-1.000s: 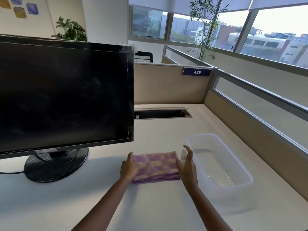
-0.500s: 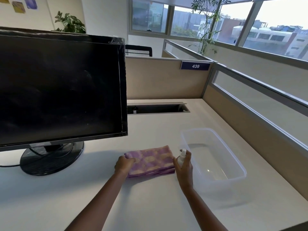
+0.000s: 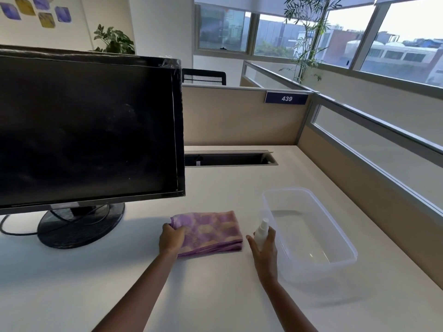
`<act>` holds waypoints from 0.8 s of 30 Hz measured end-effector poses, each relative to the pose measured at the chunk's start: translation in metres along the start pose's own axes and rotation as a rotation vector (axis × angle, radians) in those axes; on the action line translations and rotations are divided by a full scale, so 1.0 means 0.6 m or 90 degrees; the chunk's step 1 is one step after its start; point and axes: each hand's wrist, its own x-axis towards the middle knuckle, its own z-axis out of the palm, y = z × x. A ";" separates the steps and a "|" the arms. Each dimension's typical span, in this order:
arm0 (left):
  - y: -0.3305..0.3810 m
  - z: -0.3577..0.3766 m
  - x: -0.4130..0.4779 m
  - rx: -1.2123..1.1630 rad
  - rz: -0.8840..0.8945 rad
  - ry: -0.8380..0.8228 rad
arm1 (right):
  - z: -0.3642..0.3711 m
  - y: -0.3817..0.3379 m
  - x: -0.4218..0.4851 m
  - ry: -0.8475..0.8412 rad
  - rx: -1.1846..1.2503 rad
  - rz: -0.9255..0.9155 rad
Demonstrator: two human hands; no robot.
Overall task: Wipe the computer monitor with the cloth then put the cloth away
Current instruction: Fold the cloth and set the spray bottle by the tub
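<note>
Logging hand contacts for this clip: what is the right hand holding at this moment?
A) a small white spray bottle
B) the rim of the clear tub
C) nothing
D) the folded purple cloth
A: the right hand has its thumb and fingers round the small white spray bottle beside the clear tub, while the left hand grips the left edge of the purple cloth on the desk.

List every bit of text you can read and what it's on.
"439": white digits on the blue plate atop the partition.
Small pale lettering on the monitor bezel's top right corner: too blurred to read.
No text visible on the cloth or spray bottle.
</note>
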 end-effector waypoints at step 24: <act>0.048 -0.094 -0.063 -0.122 0.246 -0.131 | 0.021 -0.114 -0.126 0.212 -0.035 -0.221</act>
